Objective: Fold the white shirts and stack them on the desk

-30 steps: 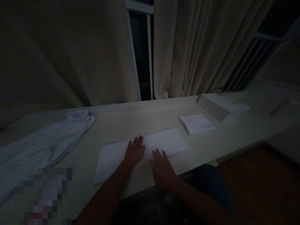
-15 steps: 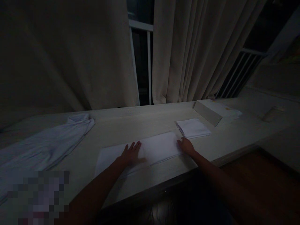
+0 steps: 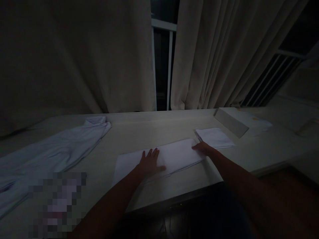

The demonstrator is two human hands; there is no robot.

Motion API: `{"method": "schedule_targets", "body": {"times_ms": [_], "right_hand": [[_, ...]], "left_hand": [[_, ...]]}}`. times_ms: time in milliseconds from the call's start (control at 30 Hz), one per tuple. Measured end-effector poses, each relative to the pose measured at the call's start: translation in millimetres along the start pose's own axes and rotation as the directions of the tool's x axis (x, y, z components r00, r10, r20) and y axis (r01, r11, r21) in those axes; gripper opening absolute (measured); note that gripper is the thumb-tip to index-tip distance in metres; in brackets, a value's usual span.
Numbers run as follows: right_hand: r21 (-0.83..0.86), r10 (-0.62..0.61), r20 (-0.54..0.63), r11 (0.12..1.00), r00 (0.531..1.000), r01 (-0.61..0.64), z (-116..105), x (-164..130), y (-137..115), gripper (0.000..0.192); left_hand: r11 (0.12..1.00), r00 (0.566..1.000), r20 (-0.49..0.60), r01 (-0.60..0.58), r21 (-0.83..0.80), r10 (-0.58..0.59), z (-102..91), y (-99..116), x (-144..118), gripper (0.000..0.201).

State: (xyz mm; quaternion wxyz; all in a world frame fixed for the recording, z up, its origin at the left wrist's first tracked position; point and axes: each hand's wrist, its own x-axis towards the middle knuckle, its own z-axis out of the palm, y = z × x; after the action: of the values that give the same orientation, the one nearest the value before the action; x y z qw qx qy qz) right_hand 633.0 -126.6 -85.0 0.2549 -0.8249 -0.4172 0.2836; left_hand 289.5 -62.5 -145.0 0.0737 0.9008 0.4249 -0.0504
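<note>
Your left hand [image 3: 150, 163] presses flat, fingers spread, on the long folded cloth [image 3: 174, 156] at frame centre; right hand [image 3: 203, 148] rests at its right end, grip unclear. Small folded cloth [image 3: 215, 137] just right; shirt [image 3: 62, 149] lies left.

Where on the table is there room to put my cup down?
Bare table lies between the shirt and the folded cloth, behind the long cloth. It is crowded in front, where the left hand and right hand press that cloth.
</note>
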Motion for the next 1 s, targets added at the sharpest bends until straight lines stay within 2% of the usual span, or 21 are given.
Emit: {"method": "schedule_targets", "body": {"times_ms": [200,467,567,667,733,833,933,1000], "right_hand": [[-0.084,-0.040,0.038,0.996,0.998,0.043,-24.0,20.1,-20.9,0.018],[-0.158,-0.114,0.060,0.980,0.992,0.122,-49.3,16.2,-57.4,0.015],[-0.171,-0.157,0.063,0.971,0.986,0.166,-58.0,8.7,-83.7,0.019],[-0.209,-0.265,0.102,0.937,0.959,0.281,-58.2,-11.0,-124.4,0.021],[-0.304,-0.379,0.128,0.865,0.917,0.400,-50.7,-31.7,-158.1,0.022],[-0.528,-0.557,0.191,0.636,0.808,0.563,-24.3,-69.6,-209.7,0.021],[-0.616,-0.631,0.328,0.421,0.703,0.666,20.5,-109.5,-250.5,0.024],[-0.604,-0.628,0.419,0.347,0.656,0.718,57.9,-134.8,-267.8,0.028]], "left_hand": [[1.000,0.999,-0.037,0.021,-0.012,-0.022,-3.2,10.6,14.7,0.092],[0.998,0.997,-0.034,0.069,-0.008,-0.069,4.5,25.0,20.8,0.096],[0.996,0.996,-0.005,0.088,-0.016,-0.088,0.0,26.9,19.3,0.098],[0.994,0.995,0.001,0.101,-0.034,-0.101,-4.4,28.6,18.2,0.099],[0.994,0.994,-0.021,0.102,-0.050,-0.103,-6.6,30.3,17.1,0.099],[0.992,0.990,-0.090,0.100,-0.070,-0.107,-10.3,34.7,12.8,0.093],[0.992,0.982,-0.157,0.097,-0.076,-0.108,-16.1,40.0,5.0,0.075],[0.993,0.978,-0.184,0.082,-0.085,-0.096,-20.8,41.5,-1.6,0.056]]}}
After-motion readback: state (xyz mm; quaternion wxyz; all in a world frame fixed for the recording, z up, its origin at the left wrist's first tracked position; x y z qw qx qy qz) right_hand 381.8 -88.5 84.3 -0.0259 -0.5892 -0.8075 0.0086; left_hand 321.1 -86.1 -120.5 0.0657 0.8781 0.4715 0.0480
